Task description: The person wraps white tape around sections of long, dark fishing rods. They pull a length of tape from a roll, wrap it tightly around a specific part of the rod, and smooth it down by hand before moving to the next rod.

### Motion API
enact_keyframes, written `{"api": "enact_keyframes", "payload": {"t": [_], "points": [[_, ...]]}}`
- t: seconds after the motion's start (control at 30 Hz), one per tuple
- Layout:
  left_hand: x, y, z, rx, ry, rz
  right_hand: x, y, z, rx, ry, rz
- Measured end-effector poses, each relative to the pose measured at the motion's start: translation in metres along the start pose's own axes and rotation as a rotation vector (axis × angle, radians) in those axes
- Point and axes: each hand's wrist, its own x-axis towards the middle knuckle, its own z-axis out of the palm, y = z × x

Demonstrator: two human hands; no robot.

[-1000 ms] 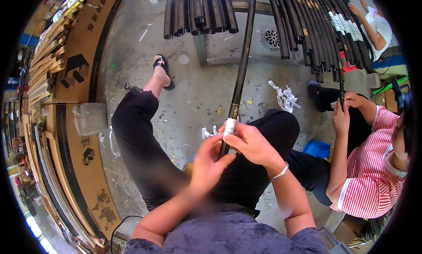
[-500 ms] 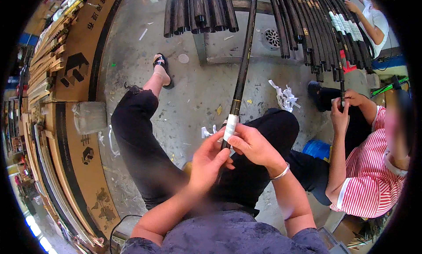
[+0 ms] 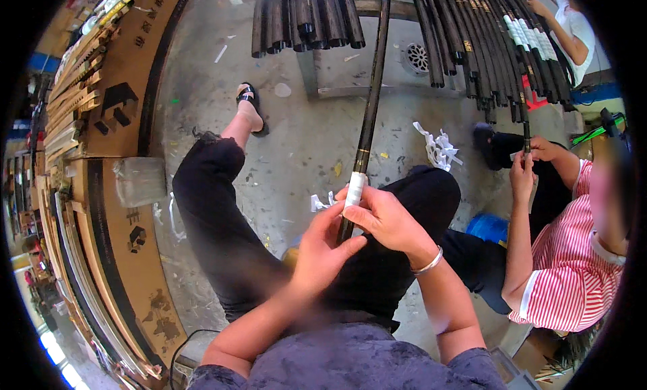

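A long black fishing rod (image 3: 373, 107) with thin gold rings slants up and away from my lap. White tape or wrap (image 3: 355, 189) covers a band near its lower end. My right hand (image 3: 391, 220), with a bangle at the wrist, pinches the lower edge of that white band between thumb and fingers. Just below, my left hand (image 3: 325, 254) curls its fingers round the black butt end, the thumb lying along the near side. The fingers partly hide the rod's bottom end.
Bundles of similar black rods (image 3: 306, 19) lie on a rack ahead, more (image 3: 472, 46) to the right. White scraps (image 3: 438, 147) litter the floor. A co-worker in a striped shirt (image 3: 569, 275) holds a rod at right. Large cartons (image 3: 128, 255) and wooden strips stand left.
My left thumb has shifted right and lifted across the rod's end, and the left hand looks slightly looser. My right fingers have slid a little down the white band.
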Motion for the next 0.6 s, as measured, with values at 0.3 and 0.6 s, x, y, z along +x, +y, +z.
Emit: {"api": "enact_keyframes", "payload": {"t": [0.3, 0.6], "points": [[0.001, 0.011, 0.004, -0.149, 0.002, -0.143, -0.004, -0.006, -0.002, 0.082, -0.029, 0.025], [0.002, 0.021, 0.003, -0.262, 0.011, -0.257, -0.007, -0.006, -0.004, 0.048, -0.043, 0.063]]}}
